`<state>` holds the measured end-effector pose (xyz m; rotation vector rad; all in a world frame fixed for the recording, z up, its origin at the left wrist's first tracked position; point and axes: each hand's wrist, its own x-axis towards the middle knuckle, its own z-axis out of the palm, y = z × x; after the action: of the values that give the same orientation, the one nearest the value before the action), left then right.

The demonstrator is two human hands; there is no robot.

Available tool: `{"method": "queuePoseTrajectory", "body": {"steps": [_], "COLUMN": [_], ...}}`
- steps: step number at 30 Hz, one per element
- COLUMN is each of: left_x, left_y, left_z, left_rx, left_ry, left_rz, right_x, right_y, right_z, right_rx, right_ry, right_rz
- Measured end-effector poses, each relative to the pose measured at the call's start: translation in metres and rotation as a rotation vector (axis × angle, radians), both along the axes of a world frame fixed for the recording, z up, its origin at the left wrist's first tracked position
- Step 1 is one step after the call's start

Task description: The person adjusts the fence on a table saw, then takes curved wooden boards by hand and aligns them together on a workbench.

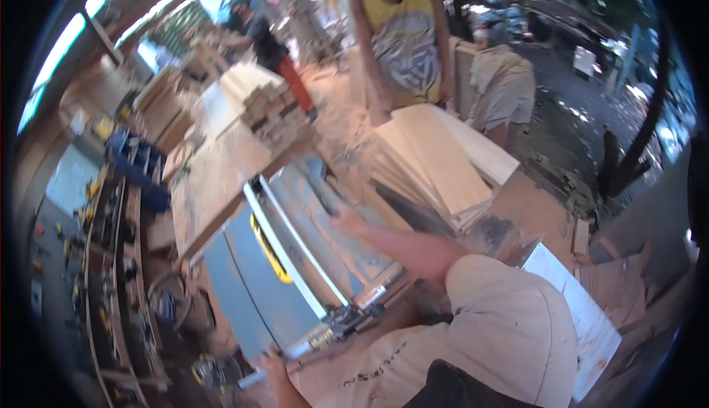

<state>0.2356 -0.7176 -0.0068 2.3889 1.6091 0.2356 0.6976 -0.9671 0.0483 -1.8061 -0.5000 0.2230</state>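
Note:
A table saw [240, 282] with a grey-blue top stands in front of me, carrying a long pale rip fence [284, 249] with a yellow strip [269, 249] beside it. My left hand [275, 369] is at the near left edge, its fingers curled over the front rail [306, 345]. Across the saw reaches my right arm, with my right hand [346, 221] over the dusty right part of the top, beyond the fence. Motion smears its fingers, so whether it holds anything is unclear. The saw blade cannot be made out.
Fanned wooden boards [432, 157] lie beyond the saw, with a person in a yellow top [380, 2] behind them. Stacked timber [258, 98] and another person [262, 39] are farther left. Shelves with tools [111, 282] line the left. A white panel [580, 319] leans at right.

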Motion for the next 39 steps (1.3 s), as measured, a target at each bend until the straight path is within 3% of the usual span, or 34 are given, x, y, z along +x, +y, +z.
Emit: {"method": "queuePoseTrajectory", "body": {"steps": [2, 4, 9, 17, 39], "left_x": [0.008, 0.008, 0.018, 0.013, 0.014], "left_y": [-0.018, -0.017, -0.014, -0.013, -0.011], "left_z": [0.013, 0.022, 0.049, 0.052, 0.049], "left_rx": [-0.114, -0.158, -0.389, -0.42, -0.417], "left_ry": [0.046, 0.121, 0.166, 0.139, 0.188], "left_rz": [-0.035, -0.026, 0.034, 0.014, -0.009], "right_x": [0.023, 0.052, 0.072, 0.089, 0.08], "right_y": [0.018, 0.052, 0.077, 0.113, 0.108], "right_z": [0.015, 0.002, 0.046, 0.037, 0.036], "right_rx": [-0.145, -0.142, -0.259, -0.364, -0.245], "right_ry": [-0.043, -0.066, -0.044, -0.02, 0.066], "right_rz": [0.044, 0.037, 0.029, 0.068, 0.004]}}
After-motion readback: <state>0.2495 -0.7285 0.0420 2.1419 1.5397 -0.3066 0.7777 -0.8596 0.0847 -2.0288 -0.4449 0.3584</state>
